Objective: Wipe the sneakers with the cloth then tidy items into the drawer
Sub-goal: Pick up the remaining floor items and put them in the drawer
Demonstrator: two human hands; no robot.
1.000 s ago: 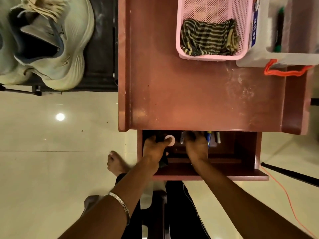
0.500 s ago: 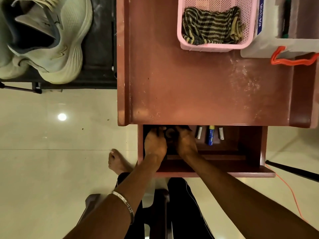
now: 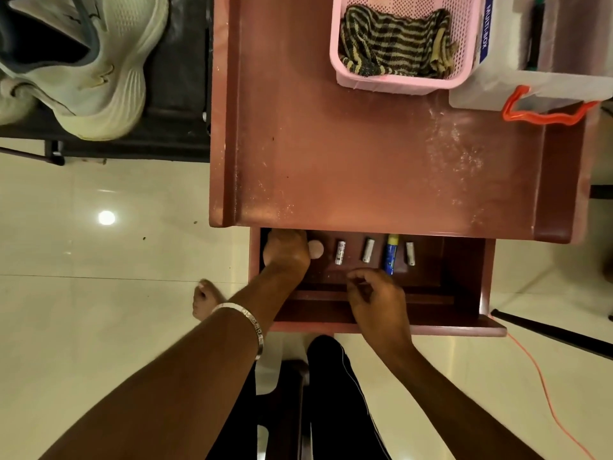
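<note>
The wooden drawer [image 3: 381, 328] stands pulled out under the table top. My left hand [image 3: 287, 252] lies palm down in its back left corner, fingertips hidden under the table edge. A pale round object [image 3: 316, 250] sits right beside that hand. Three silver batteries [image 3: 367, 250] and a blue-and-yellow stick [image 3: 390, 254] lie in a row along the back. My right hand [image 3: 378, 302] hovers over the drawer's front part, fingers loosely curled, nothing visible in it. The striped cloth [image 3: 394, 44] lies in the pink basket [image 3: 398, 82]. The pale sneakers [image 3: 109, 74] rest at the upper left.
The reddish table [image 3: 365, 151] carries a clear plastic box [image 3: 491, 91] with an orange handle at the back right. The sneakers sit on a dark stand [image 3: 179, 94]. An orange cable [image 3: 547, 393] and a black rod [image 3: 550, 332] cross the floor at right. A bare foot [image 3: 205, 298] is beside the drawer.
My right hand has drawn back from the drawer's back toward its front. The left hand has stayed at the back left corner. The batteries and the round object are now uncovered.
</note>
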